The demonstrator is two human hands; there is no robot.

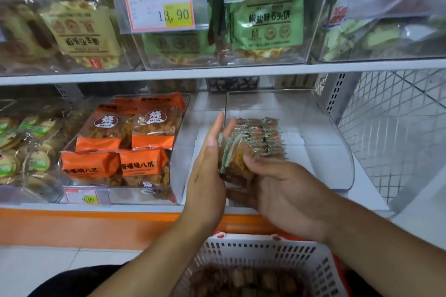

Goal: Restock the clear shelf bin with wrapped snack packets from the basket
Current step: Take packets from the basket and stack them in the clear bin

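While a person crouches before a shop shelf, both hands press a stack of small wrapped snack packets (231,159) between them at the front opening of a clear shelf bin (337,147). The left hand (207,166) stands on edge with straight fingers flat against the stack's left side. The right hand (284,190) cups the stack from below and from the right, fingers curled round it. Deeper in the bin, a row of matching packets (263,137) already stands on edge; the bin's right half is bare. Below, a white slatted basket (277,255) holds more brown packets. To the left sits a neighbouring bin of orange snack bags (125,142).

Judging by the hold, the stack is kept together only by sideways pressure, so easing either palm too soon could fan the packets out or drop them onto the shelf edge. Pushing in hard could topple the standing row.
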